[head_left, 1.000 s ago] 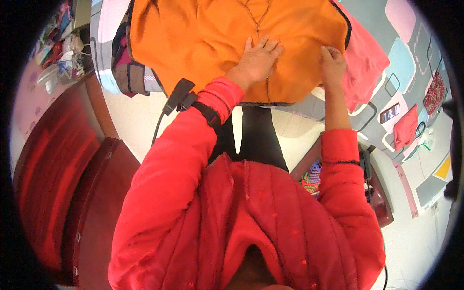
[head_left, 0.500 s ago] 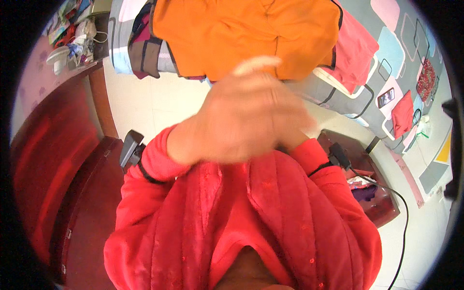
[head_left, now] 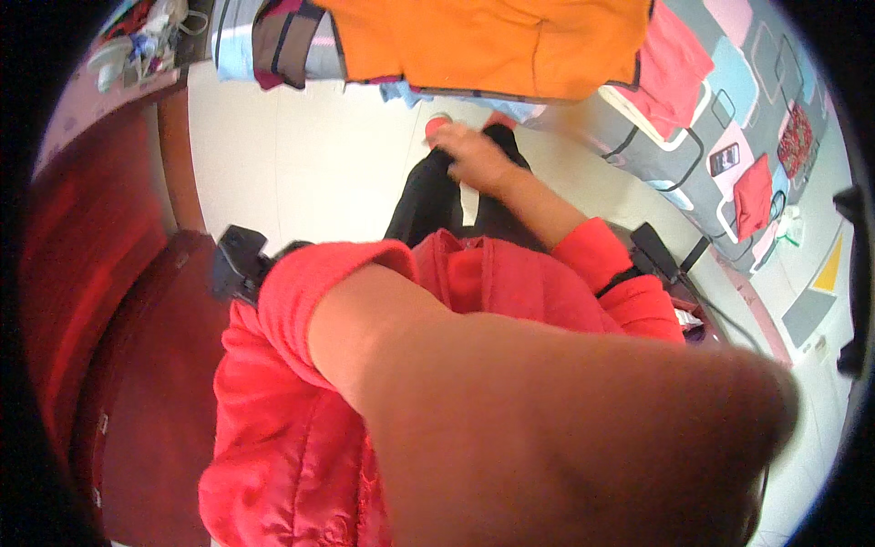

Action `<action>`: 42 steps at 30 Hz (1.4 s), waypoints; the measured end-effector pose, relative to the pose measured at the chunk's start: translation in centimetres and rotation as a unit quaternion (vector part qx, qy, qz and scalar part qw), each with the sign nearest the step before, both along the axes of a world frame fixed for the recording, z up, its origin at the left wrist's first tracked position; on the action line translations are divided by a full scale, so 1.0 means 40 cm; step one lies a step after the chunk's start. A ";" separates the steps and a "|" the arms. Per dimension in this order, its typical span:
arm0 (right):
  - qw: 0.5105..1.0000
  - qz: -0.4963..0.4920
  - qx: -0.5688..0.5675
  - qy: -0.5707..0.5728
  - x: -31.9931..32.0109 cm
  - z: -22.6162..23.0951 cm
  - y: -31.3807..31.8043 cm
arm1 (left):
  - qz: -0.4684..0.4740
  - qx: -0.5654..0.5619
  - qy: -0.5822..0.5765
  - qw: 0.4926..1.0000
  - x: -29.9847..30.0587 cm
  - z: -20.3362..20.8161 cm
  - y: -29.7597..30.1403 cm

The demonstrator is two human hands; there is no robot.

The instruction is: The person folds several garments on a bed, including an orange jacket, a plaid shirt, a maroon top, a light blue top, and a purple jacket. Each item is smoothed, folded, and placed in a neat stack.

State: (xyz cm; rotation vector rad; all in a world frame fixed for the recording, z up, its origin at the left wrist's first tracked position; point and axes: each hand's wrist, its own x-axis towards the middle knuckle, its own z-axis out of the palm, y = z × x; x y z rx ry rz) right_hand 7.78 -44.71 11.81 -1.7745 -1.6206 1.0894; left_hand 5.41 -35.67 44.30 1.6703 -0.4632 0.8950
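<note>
My left hand (head_left: 583,428) is raised very near the camera and looms large, dark and blurred across the lower right. Its fingers cannot be told apart, and no object shows in it. Lower down, my right hand (head_left: 472,157) hovers in front of my dark trousers (head_left: 424,196), fingers stretched out and loosely apart, with nothing in it. Beyond it lies an orange cloth (head_left: 483,46) with a dark border, spread over other folded fabrics at the top of the view.
The bed (head_left: 670,178) with a patterned grey sheet runs along the right, holding a pink cloth (head_left: 670,77), a phone (head_left: 725,159) and a red pouch (head_left: 754,198). A dark red wooden piece of furniture (head_left: 164,383) stands at left. A black cable hangs at right.
My hands were together in front of my chest and are now apart. The left has risen toward the camera; the right has stretched forward. The view has shifted, so the orange cloth sits higher.
</note>
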 end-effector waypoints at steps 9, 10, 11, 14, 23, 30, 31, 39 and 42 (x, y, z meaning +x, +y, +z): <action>0.934 -0.332 -0.121 0.056 0.340 -0.084 -0.294 | -0.109 0.000 -0.025 0.994 0.208 0.042 -0.165; 0.907 -0.395 -0.120 0.084 0.426 -0.090 -0.363 | -0.119 0.003 -0.024 0.993 0.245 0.039 -0.190; 0.915 -0.402 -0.005 -0.027 0.505 -0.087 -0.452 | -0.126 0.008 -0.021 0.992 0.285 0.034 -0.218; 0.785 -0.604 -0.111 0.081 0.748 -0.096 -0.693 | -0.145 0.022 -0.005 0.989 0.429 0.011 -0.323; 0.611 -0.769 -0.142 0.121 1.243 -0.262 -1.157 | -0.160 0.110 0.207 0.959 0.816 -0.290 -0.575; 0.741 -0.649 -0.166 -0.041 1.445 -0.490 -1.281 | -0.006 0.066 0.598 0.799 0.718 -0.620 -0.514; 0.773 -0.605 -0.158 -0.103 1.469 -0.505 -1.295 | 0.006 0.055 0.623 0.780 0.684 -0.646 -0.504; 0.632 -0.766 0.066 0.097 1.467 -0.338 -1.139 | 0.147 -0.054 0.717 0.679 0.427 -0.803 -0.392; 0.759 -0.630 -0.014 0.162 1.323 -0.268 -0.932 | 0.213 -0.053 0.717 0.661 0.328 -0.875 -0.333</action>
